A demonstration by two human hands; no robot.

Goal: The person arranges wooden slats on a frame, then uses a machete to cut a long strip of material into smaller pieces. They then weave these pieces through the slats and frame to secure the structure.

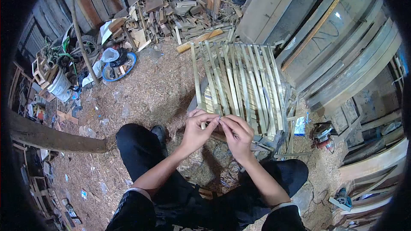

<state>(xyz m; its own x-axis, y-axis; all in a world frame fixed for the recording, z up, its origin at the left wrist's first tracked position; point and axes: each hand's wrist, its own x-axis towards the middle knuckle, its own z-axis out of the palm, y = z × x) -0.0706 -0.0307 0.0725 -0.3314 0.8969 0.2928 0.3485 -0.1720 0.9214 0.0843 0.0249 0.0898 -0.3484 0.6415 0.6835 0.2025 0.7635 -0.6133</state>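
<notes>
My left hand point(199, 129) and my right hand point(236, 133) meet fingertip to fingertip in front of me. Both are closed in a pinch, with thumbs and forefingers pressed together. Whatever sits between the fingertips is too small to make out. Just beyond my hands, several thin pale wooden strips point(235, 79) lie side by side across a low work surface. The near ends of some strips are partly hidden behind my fingers.
Scrap wood point(184, 15) is heaped against the back wall. At left stand a blue basin point(133, 63), a white bucket point(60, 86) and a thick beam point(60, 139). To the right are a power tool point(324, 136) and leaning boards point(355, 68). Shavings cover the floor point(145, 98).
</notes>
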